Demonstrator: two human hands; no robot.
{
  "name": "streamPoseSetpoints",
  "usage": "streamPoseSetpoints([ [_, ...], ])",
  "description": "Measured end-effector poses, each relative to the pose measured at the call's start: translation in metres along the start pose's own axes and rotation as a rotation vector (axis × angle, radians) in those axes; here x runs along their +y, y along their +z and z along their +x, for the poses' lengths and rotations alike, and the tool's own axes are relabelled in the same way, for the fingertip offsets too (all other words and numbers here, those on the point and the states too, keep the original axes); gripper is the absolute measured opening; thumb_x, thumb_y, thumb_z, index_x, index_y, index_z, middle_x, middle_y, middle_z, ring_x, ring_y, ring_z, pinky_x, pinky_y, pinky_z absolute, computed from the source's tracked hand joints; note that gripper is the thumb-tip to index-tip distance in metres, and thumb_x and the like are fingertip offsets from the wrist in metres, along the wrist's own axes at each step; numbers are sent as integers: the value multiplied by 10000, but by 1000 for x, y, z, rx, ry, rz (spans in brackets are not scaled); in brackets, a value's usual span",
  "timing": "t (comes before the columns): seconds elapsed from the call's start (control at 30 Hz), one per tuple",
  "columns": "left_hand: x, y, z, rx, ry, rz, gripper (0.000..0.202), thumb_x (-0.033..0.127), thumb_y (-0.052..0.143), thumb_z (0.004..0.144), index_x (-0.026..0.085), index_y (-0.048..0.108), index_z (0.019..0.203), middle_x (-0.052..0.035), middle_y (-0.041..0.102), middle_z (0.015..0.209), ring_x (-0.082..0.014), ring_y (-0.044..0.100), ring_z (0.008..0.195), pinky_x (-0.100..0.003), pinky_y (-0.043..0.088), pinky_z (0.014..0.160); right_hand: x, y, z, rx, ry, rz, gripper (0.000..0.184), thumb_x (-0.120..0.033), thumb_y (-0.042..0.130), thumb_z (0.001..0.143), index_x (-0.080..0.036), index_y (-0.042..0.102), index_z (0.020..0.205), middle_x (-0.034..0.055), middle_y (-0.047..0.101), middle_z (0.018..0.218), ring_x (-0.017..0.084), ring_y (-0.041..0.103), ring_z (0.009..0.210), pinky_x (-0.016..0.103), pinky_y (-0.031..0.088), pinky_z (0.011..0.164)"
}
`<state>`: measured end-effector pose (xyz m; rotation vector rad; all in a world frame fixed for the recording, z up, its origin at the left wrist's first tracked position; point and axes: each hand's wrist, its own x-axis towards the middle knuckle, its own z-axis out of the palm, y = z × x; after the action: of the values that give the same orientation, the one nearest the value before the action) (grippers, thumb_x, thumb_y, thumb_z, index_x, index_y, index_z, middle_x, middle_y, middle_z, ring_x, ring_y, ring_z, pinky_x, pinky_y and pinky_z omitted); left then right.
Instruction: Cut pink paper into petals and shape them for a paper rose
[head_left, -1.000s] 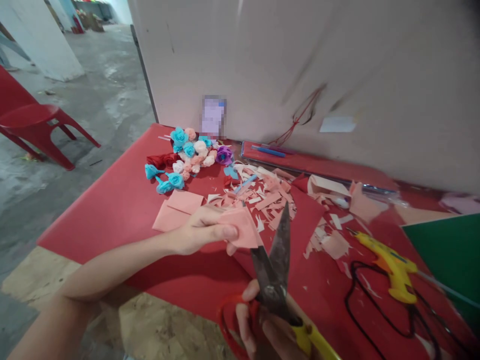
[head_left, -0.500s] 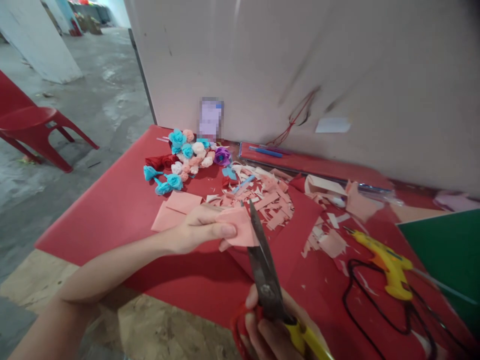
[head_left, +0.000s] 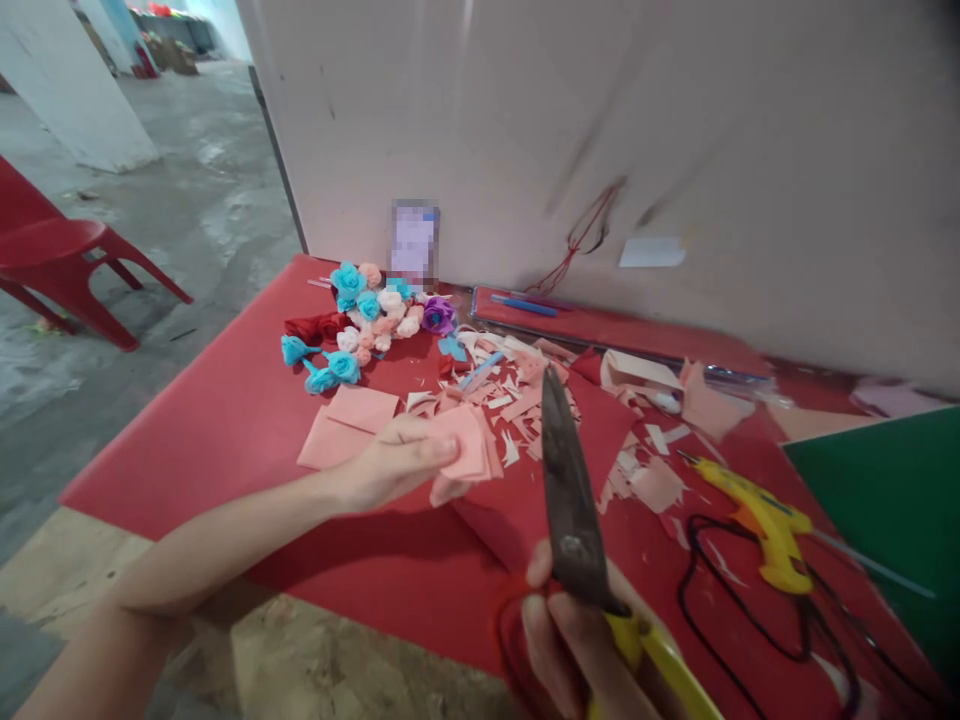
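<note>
My left hand [head_left: 409, 458] pinches a small stack of pink paper squares [head_left: 471, 445] between thumb and fingers, above the red-covered table. In my right hand [head_left: 574, 630] is a pair of scissors [head_left: 574, 500] with yellow and red handles, its blades together and pointing away from me. The blades stand to the right of the stack, apart from it. Larger folded pink paper [head_left: 349, 420] lies on the table just behind my left hand. Pink and white paper scraps [head_left: 517, 380] are heaped beyond the stack.
Paper flowers [head_left: 375, 310] in blue, white, pink, red and purple lie at the back left. A phone [head_left: 414, 240], blurred out, leans on the wall. To the right lie a yellow glue gun [head_left: 765, 525] with a black cord and a green board [head_left: 885, 500]. A red chair [head_left: 60, 250] stands left.
The scissors have moved right, off the edge of the paper stack, and their blades have shut. The stack's layers now show fanned slightly apart in my left hand.
</note>
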<state>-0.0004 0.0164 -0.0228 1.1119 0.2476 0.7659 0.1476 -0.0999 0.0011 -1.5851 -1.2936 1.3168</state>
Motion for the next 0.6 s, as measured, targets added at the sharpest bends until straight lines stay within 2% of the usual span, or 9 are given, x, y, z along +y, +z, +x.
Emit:
streamPoseSetpoints([
  [0.07, 1, 3, 2, 23, 17, -42, 480, 491, 516, 750, 159, 412, 419, 30, 345, 382, -107, 385, 462, -255, 367, 545, 0, -9, 8, 161, -75, -307, 321, -499, 304, 843, -236, 482, 796, -50, 381, 391, 133, 392, 319, 239, 330, 359],
  [0.17, 6, 7, 4, 8, 32, -132, 476, 421, 517, 761, 157, 353, 401, 36, 319, 358, -87, 327, 425, -250, 369, 584, 10, -22, 26, 235, -103, -508, 201, -374, 402, 824, -206, 491, 889, 33, 572, 539, 209, 566, 470, 286, 384, 456],
  [0.2, 8, 8, 4, 0, 31, -155, 469, 396, 521, 760, 156, 342, 399, 38, 312, 355, -82, 314, 417, -248, 370, 592, 16, -26, 33, 256, -130, -708, 184, -339, 392, 825, -194, 480, 896, 36, 582, 530, 216, 567, 442, 286, 367, 431],
  [0.27, 9, 8, 5, -4, 14, -167, 462, 376, 527, 756, 157, 330, 399, 39, 303, 355, -82, 312, 415, -247, 370, 595, 28, -29, 46, 200, -139, -1049, 118, -234, 388, 822, -167, 485, 834, 49, 588, 500, 210, 564, 403, 275, 338, 396],
  [0.33, 8, 7, 5, 0, 0, -144, 461, 401, 539, 745, 161, 339, 405, 39, 310, 365, -86, 323, 425, -251, 373, 593, 40, -29, 58, 103, -50, -1230, 168, -71, 350, 799, -133, 506, 794, 92, 624, 550, 219, 621, 501, 261, 373, 433],
  [0.43, 2, 5, 2, 32, 39, 16, 499, 529, 478, 756, 171, 379, 423, 28, 346, 389, -111, 397, 475, -268, 388, 602, 52, -26, 71, 96, 12, -1291, 212, 10, 344, 766, -66, 538, 807, 148, 638, 587, 285, 647, 578, 288, 398, 458],
  [0.5, -2, 4, -2, 75, 82, 187, 507, 558, 398, 793, 169, 439, 470, 20, 387, 426, -120, 433, 500, -266, 388, 584, 53, -25, 75, 109, 10, -1282, 149, -45, 412, 777, -47, 548, 839, 156, 634, 596, 320, 644, 587, 317, 417, 460],
  [0.6, -3, 6, -7, 100, 114, 331, 420, 464, 418, 827, 156, 510, 556, 6, 461, 508, -113, 438, 517, -252, 371, 568, 42, -25, 73, 148, -55, -1218, 231, -202, 500, 792, -89, 506, 994, 162, 636, 835, 304, 634, 778, 344, 477, 559],
])
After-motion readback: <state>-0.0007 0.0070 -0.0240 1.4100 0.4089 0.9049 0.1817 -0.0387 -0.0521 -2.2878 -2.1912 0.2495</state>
